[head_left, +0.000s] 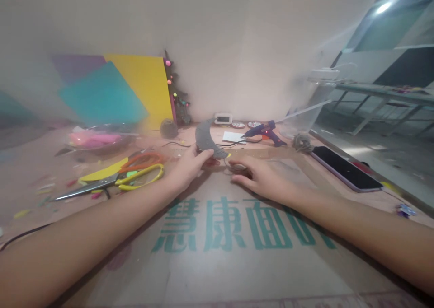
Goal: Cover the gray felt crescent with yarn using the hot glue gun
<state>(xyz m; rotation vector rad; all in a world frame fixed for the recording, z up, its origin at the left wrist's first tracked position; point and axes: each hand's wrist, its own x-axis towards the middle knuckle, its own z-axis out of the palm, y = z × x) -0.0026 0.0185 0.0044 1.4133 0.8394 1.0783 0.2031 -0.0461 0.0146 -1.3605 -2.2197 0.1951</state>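
Note:
My left hand (191, 165) grips a grey crescent-shaped piece (205, 138), thumb on its near face. The piece stands tilted, looks wrapped in yarn, and has a bit of yellow at its lower tip. From that tip a thin grey yarn strand (226, 162) runs to my right hand (259, 175), whose thumb and fingers are closed around the yarn. My right hand is beside the crescent's lower end, low over the sheet with green characters (224, 226).
Scissors with yellow handles (140, 177) and orange-handled scissors (144, 160) lie left, near a bowl of pink material (96, 138). Behind are a glue gun (264, 131) with its cord and coloured sheets (103, 93). A phone (346, 169) and grey yarn ball (301, 143) lie right.

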